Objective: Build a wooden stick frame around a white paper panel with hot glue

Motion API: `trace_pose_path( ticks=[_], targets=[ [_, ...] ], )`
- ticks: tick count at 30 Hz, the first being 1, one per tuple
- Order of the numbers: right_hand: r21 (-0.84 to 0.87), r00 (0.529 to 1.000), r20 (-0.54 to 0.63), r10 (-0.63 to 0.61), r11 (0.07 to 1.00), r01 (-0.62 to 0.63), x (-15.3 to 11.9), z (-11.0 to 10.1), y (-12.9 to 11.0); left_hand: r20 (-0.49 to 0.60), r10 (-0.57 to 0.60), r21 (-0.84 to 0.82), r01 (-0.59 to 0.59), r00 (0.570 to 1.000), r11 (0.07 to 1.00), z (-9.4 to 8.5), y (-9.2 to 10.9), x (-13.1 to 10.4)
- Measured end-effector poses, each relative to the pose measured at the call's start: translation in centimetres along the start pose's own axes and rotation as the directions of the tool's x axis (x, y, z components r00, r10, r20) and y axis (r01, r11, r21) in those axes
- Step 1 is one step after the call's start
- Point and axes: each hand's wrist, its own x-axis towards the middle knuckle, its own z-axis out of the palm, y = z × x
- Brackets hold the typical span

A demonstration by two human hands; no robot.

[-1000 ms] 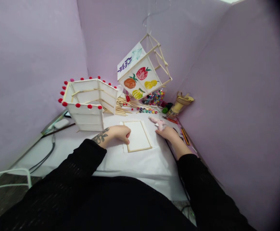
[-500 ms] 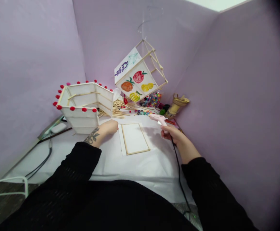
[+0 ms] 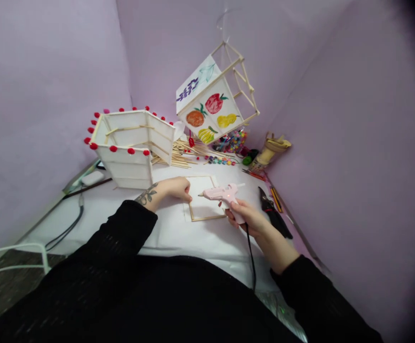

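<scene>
- The glue gun [image 3: 223,193] is pale pink, with a reddish trigger, a small orange light on its body and a translucent stick jutting from its rear; it is in the right hand, over the right part of the stick frame.
- The stick frame [image 3: 208,218] is a rectangle of thin, pale wood, lying flat on the tabletop [image 3: 179,240] with a white sheet [image 3: 204,207] that reaches past its left side.
- The right hand [image 3: 249,217] has its grip wrapped around the gun's handle; the nozzle points left, near the other hand's fingertips, and a black cord [image 3: 250,255] drops from the handle.
- The left hand [image 3: 177,187] rests at the frame's left side, its grip curled with thumb and fingers close together; whether it pinches the stick or only presses there, I cannot tell.
- Dark-handled cutters [image 3: 276,215] lie just beyond the right hand, by an orange knife [image 3: 276,199].
</scene>
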Motion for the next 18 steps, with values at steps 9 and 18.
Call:
trace_pose_path(
  ticks=[9, 18],
  targets=[
    [-0.15, 0.988, -0.001, 0.155, 0.977, -0.153, -1.6, 1.3, 1.2, 0.017, 0.013, 0.015, -0.014, 1.0, 1.0, 0.3, 0.2, 0.2],
    [-0.436, 0.969, -0.027, 0.247, 0.869, -0.233, -0.7, 2.3, 1.4, 0.077, -0.009, 0.003, 0.009, 0.997, 1.0, 0.2, 0.2, 0.2]
  ],
)
